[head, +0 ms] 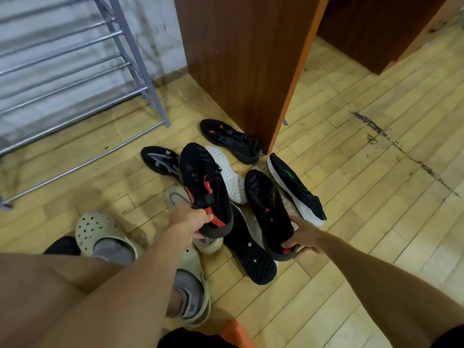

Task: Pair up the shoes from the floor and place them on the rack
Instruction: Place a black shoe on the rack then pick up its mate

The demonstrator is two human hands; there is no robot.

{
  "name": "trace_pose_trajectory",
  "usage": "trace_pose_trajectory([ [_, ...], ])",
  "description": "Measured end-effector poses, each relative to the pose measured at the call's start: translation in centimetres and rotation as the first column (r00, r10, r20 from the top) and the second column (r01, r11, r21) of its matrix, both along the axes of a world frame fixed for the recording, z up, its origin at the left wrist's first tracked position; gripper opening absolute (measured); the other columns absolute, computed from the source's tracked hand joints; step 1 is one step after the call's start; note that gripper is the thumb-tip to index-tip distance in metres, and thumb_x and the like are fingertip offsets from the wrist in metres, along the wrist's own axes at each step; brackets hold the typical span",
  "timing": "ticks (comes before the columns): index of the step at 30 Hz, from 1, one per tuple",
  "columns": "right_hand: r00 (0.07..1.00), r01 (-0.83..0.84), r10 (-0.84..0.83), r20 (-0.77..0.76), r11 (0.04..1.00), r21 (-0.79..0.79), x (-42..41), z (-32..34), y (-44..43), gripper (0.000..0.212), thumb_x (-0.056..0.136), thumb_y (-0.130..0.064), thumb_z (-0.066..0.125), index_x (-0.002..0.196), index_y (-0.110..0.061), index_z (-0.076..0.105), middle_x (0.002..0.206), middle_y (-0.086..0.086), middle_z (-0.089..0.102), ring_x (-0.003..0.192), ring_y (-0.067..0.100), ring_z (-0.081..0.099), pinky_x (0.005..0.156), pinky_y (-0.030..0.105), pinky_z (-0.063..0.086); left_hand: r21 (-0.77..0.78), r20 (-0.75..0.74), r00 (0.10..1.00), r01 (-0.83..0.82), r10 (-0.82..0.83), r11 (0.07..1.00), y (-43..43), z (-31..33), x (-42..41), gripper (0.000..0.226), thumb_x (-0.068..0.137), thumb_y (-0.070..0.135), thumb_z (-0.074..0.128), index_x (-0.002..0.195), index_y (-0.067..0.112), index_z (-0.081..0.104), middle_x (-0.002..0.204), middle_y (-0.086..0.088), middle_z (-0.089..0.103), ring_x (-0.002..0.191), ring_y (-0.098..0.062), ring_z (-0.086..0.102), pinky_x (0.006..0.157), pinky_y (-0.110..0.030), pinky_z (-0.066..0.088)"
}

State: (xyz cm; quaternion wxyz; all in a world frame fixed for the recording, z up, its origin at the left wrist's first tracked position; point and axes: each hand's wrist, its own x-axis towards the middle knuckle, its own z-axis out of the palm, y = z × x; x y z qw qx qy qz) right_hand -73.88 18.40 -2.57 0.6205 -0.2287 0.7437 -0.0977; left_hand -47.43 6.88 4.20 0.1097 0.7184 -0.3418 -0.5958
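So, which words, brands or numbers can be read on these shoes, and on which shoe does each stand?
No text can be read for certain.
Black shoe by the cabinet: grey lettering, too blurred.
Beige shoe under the left hand: small dark print, too small.
White-soled black shoe: green logo mark, no letters.

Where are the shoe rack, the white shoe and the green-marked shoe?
shoe rack (157, 106): head view, right grey leg.
white shoe (227, 174): head view, ribbed side.
green-marked shoe (295, 184): head view, black upper.
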Motion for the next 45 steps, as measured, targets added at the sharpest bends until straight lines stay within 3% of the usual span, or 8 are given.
trace_pose_trajectory([
  [3,0.997,-0.055,0.049,-0.062,0.994,-0.091,-0.3,1.6,-1.6,0.085,0.077,0.005,0.074,0.146,-0.024,0.036,0.104,0.014,0.072,0.078,0.028,0.072,0.063,0.043,0.062,0.037,0.005,0.999,-0.040,0.040,0.999,-0.4,0.1,-0.3,0.032,0.079,-0.001,0.071,0.110,0.004,0.063,0.114,-0.017,0.067,0.106,-0.036,0.063,0.064,-0.040,0.057],
  [7,0.992,-0.092,0.072,-0.102,0.974,-0.207,0.1,4.3,-6.0,0.069,0.077,0.006,0.075,0.138,-0.013,0.049,0.110,0.014,0.070,0.092,0.031,0.071,0.073,0.050,0.060,0.080,-0.021,0.996,-0.085,0.087,0.993,-2.5,0.4,0.6,0.038,0.081,0.001,0.070,0.117,0.007,0.059,0.122,-0.014,0.064,0.113,-0.035,0.060,0.064,-0.042,0.057],
  [16,0.989,-0.045,0.083,0.124,0.958,-0.284,8.8,4.2,-20.8,0.058,0.082,0.005,0.070,0.134,-0.008,0.048,0.104,0.013,0.068,0.084,0.030,0.069,0.064,0.042,0.061,0.046,-0.033,0.961,-0.273,0.275,0.961,-11.3,1.0,6.6,0.041,0.089,-0.003,0.059,0.129,-0.001,0.053,0.131,-0.015,0.057,0.123,-0.034,0.053,0.095,-0.047,0.050],
  [20,0.980,-0.038,0.095,0.177,0.952,-0.304,12.2,2.9,-27.7,0.059,0.082,0.006,0.070,0.136,-0.007,0.050,0.096,0.007,0.068,0.080,0.024,0.069,0.061,0.038,0.061,0.018,-0.007,0.951,-0.308,0.308,0.951,-16.6,0.2,9.3,0.038,0.092,0.000,0.056,0.130,-0.002,0.051,0.132,-0.016,0.057,0.123,-0.032,0.053,0.096,-0.043,0.049],
  [29,0.986,-0.060,0.110,0.127,0.936,-0.348,19.5,-1.6,-41.3,0.056,0.083,0.004,0.070,0.135,-0.008,0.052,0.123,0.016,0.066,0.105,0.036,0.067,0.083,0.054,0.057,-0.113,0.068,0.912,-0.395,0.404,0.912,-28.5,-5.3,14.9,0.018,0.077,0.001,0.075,0.092,-0.003,0.067,0.094,-0.018,0.071,0.082,-0.035,0.070,0.058,-0.044,0.060],
  [33,0.993,-0.005,0.050,0.104,0.919,-0.395,21.7,-4.8,-45.7,0.053,0.079,0.003,0.073,0.129,-0.010,0.059,0.119,0.012,0.068,0.103,0.035,0.068,0.085,0.055,0.056,-0.154,0.040,0.900,-0.423,0.433,0.893,-32.9,-7.9,16.5,0.017,0.079,-0.002,0.071,0.077,0.008,0.057,0.101,-0.020,0.071,0.091,-0.037,0.070,0.077,-0.050,0.058],
  [39,0.999,-0.016,0.031,0.022,0.867,-0.498,23.4,-7.8,-49.8,0.052,0.082,-0.006,0.073,0.130,-0.019,0.060,0.116,0.003,0.069,0.106,0.028,0.066,0.088,0.049,0.057,-0.174,0.003,0.906,-0.416,0.423,0.892,-37.3,-10.1,18.1,0.029,0.080,0.000,0.072,0.106,0.005,0.061,0.107,-0.017,0.069,0.096,-0.035,0.068,0.080,-0.051,0.058],
  [45,0.998,-0.055,0.022,-0.065,0.821,-0.569,23.1,-9.3,-49.6,0.047,0.083,-0.018,0.073,0.128,-0.020,0.062,0.122,0.002,0.068,0.111,0.026,0.065,0.093,0.050,0.054,-0.201,0.080,0.924,-0.352,0.373,0.914,-37.2,-11.5,18.0,0.021,0.088,0.006,0.061,0.109,0.008,0.060,0.112,-0.018,0.064,0.104,-0.034,0.063,0.085,-0.046,0.056],
])
